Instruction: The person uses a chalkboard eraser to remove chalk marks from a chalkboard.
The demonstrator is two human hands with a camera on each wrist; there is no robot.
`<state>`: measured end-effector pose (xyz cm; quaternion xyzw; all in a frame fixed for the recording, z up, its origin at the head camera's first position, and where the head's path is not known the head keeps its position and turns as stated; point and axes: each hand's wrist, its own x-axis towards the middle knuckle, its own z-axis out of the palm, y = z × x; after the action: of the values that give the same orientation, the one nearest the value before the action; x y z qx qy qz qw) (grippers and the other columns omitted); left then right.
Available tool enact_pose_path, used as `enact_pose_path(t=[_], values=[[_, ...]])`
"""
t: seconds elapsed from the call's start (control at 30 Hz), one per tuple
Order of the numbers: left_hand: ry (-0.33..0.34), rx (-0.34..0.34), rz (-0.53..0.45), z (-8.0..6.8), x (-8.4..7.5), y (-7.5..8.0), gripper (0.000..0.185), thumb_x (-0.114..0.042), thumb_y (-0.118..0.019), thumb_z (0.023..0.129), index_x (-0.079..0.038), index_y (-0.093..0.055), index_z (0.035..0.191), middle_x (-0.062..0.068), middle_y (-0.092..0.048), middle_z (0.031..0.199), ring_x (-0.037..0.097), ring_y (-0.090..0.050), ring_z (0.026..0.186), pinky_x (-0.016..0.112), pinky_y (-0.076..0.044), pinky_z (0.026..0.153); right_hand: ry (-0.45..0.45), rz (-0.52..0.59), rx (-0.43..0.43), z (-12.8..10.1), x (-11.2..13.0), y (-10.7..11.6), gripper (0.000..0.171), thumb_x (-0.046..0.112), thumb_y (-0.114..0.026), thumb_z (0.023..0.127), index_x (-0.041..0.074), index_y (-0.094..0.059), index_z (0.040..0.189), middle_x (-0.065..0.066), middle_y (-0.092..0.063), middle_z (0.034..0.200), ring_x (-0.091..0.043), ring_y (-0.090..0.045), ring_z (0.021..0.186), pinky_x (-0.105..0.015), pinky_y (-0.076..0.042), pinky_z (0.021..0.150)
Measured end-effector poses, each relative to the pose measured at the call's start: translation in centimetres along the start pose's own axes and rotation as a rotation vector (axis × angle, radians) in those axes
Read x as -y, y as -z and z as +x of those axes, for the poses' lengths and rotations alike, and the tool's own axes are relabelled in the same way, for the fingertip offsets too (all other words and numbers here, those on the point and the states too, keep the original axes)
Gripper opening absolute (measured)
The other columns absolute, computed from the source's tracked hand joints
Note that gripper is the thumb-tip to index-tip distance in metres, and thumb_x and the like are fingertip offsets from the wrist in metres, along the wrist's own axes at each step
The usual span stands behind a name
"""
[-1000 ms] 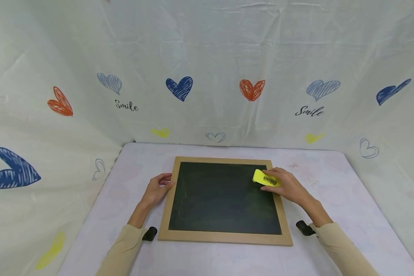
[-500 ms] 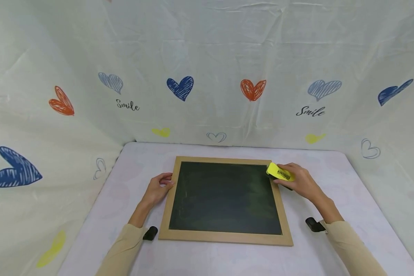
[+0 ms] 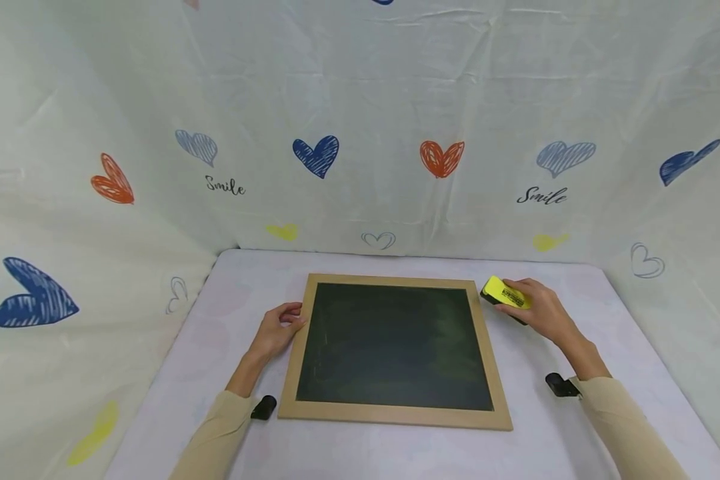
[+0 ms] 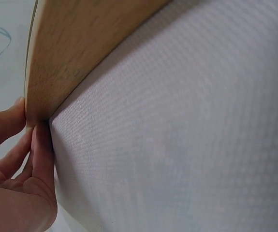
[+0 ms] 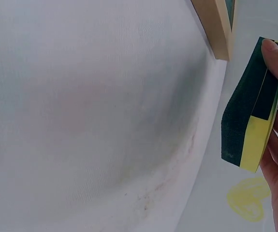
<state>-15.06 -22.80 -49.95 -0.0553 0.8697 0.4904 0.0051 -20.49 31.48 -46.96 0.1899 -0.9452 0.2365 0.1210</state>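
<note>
R hand [image 3: 543, 312] grips the yellow eraser [image 3: 504, 293] w/ curled fingers, just off the chalkboard's [image 3: 394, 345] far R corner, above the table [image 3: 552, 427]; head view can't tell if it touches the cloth. R wrist view adds what head view hides: eraser has a dark green felt side, is held off the table, thumb on its top edge, board frame corner just beyond. L hand [image 3: 278, 330] rests at the board's L edge; L wrist view shows fingers [image 4: 39, 159] straight, pressed together vs the wooden frame.
</note>
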Motion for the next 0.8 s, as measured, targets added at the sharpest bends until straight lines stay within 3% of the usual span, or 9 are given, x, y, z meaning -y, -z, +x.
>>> enact_pose_path(t=[0.3,0.8], values=[[-0.040,-0.003,-0.012,0.0,0.0,0.0,0.039,-0.006,-0.071,0.096,0.011,-0.061,0.130,0.025,-0.067,0.115,0.034,-0.065,0.100,0.028,-0.048,0.077,-0.009,-0.009,-0.041,0.0,-1.7,0.9,0.064,0.011,-0.091,0.076,-0.012,-0.063,0.128,-0.033,-0.063,0.117,-0.046,-0.059,0.102,-0.063,-0.047,0.085],[-0.038,-0.013,-0.028,-0.1,0.0,0.0,0.039,-0.005,-0.071,0.096,0.011,-0.061,0.130,0.024,-0.067,0.111,0.030,-0.064,0.096,0.024,-0.047,0.075,-0.042,-0.048,-0.034,-0.4,-4.9,2.2,0.062,0.014,-0.090,0.077,-0.014,-0.064,0.125,-0.032,-0.065,0.108,-0.041,-0.059,0.090,-0.049,-0.044,0.074]])
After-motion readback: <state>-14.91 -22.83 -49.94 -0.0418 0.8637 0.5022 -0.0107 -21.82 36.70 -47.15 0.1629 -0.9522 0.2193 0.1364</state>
